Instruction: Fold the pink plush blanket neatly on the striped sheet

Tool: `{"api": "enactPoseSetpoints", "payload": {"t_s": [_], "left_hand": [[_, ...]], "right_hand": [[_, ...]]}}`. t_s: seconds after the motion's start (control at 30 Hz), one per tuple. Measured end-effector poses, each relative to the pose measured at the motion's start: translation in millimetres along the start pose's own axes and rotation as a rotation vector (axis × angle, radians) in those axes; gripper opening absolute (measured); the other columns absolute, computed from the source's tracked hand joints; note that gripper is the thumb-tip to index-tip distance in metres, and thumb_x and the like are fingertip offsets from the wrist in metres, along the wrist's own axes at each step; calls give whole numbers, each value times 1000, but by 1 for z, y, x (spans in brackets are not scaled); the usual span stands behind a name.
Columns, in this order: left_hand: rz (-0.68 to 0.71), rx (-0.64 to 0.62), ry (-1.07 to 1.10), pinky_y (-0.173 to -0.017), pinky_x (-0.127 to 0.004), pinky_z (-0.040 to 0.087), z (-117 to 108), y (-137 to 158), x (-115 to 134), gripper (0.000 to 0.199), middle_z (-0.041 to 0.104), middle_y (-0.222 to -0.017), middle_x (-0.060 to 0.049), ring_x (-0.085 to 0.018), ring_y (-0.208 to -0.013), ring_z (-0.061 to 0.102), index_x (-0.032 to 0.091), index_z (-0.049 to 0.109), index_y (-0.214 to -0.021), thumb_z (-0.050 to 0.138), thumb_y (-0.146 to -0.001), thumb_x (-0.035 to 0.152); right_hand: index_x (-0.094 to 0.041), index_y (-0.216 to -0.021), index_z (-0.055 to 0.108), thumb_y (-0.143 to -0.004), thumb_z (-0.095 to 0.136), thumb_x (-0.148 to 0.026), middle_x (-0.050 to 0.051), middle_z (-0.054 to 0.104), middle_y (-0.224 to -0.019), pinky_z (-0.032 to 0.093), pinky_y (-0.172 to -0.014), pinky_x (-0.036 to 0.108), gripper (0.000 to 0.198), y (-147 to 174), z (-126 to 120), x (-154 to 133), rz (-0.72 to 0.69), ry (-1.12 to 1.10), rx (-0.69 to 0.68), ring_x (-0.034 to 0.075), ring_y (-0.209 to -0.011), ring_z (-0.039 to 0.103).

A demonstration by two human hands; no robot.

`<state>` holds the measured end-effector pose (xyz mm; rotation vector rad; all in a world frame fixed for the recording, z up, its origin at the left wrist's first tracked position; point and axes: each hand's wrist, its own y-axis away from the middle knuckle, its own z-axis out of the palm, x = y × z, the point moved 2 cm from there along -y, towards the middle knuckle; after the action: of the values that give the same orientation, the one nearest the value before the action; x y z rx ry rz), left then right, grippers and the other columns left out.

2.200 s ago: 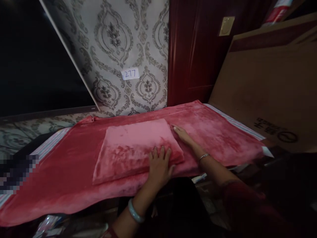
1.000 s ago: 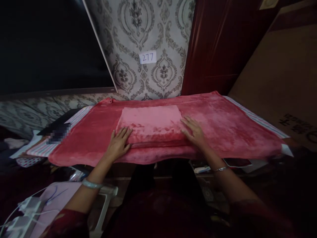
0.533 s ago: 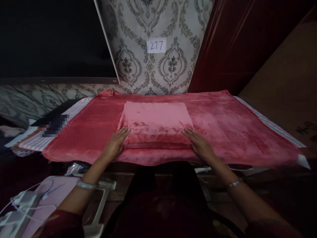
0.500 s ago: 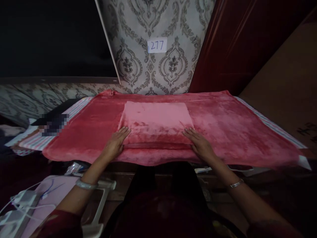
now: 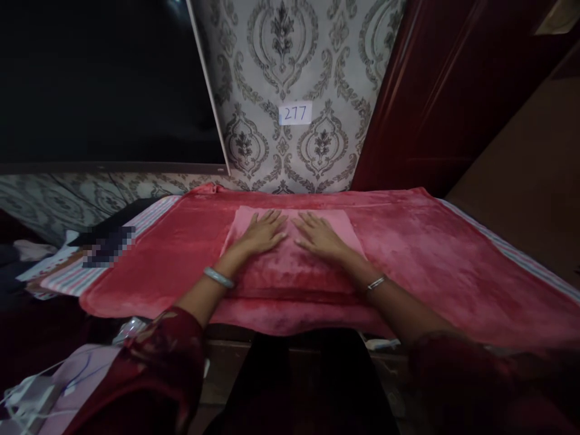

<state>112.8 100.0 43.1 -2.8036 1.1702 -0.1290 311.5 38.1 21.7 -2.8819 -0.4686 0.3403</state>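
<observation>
We rest left hand [image 5: 264, 233] and right hand [image 5: 321, 237] flat on folded cloth [image 5: 294, 275], fingers spread, nothing grasped; flat palms seemingly share pressure across top. Blanket [image 5: 435, 254] beneath probably gives soft, level bed. Folded cloth lies directly under our hands, near edge closer to us than palms.

Screen [image 5: 104, 84] cut off; pixelated item [image 5: 109, 248] seemingly dark.
</observation>
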Motion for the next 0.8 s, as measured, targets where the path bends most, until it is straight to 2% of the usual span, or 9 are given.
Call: {"api": "enactPoseSetpoints", "payload": {"t_s": [0.07,0.17,0.3,0.47,0.6,0.7,0.8], "left_hand": [[-6,-6,-37,-122,-62,14,19,-7,-7,57,30,-166,-11,-30,-154,23,23,36,-157,37,-103,42],[-14,63,-67,-122,-62,13,46,-4,-17,54,33,-165,-8,-29,-154,23,28,37,-156,37,-103,40],[-2,87,-69,-121,-65,13,57,1,-18,54,32,-165,-9,-30,-154,23,27,37,-156,36,-103,41],[-23,48,4,-123,-62,9,47,1,-15,55,31,-165,-7,-29,-155,21,28,37,-156,35,-103,44],[-66,-5,221,-125,-52,15,28,2,-24,56,37,-162,-7,-22,-153,26,24,40,-155,23,-105,42],[-62,7,291,-125,-47,16,8,-5,-36,58,43,-159,-7,-19,-151,32,22,43,-153,16,-106,42],[-46,-61,206,-125,-51,13,2,-20,-49,55,39,-162,-7,-21,-153,28,24,42,-153,22,-105,43]], "right_hand": [[-29,-159,33,-102,40,-58,7,21,-167,15,-121,61,64,-6,19,-6,-40,38,-31,35,-154,15],[-31,-158,36,-103,36,-58,5,26,-166,11,-123,60,61,0,42,-6,-69,60,-12,32,-154,15],[-32,-157,37,-103,36,-58,5,26,-166,12,-123,59,60,5,49,-3,-72,55,12,31,-154,16],[-29,-158,36,-104,39,-56,7,25,-166,10,-122,62,60,4,43,-3,-75,42,-19,32,-154,15],[-24,-158,36,-104,40,-55,12,25,-165,14,-121,63,63,-2,27,-13,-84,-41,-124,33,-153,18],[-25,-157,37,-103,42,-55,13,26,-165,17,-122,59,62,-14,16,-36,-228,-128,-176,31,-153,21],[-30,-158,35,-102,47,-55,9,27,-165,16,-123,56,63,-25,21,-62,-404,-186,-193,27,-153,21]]}}
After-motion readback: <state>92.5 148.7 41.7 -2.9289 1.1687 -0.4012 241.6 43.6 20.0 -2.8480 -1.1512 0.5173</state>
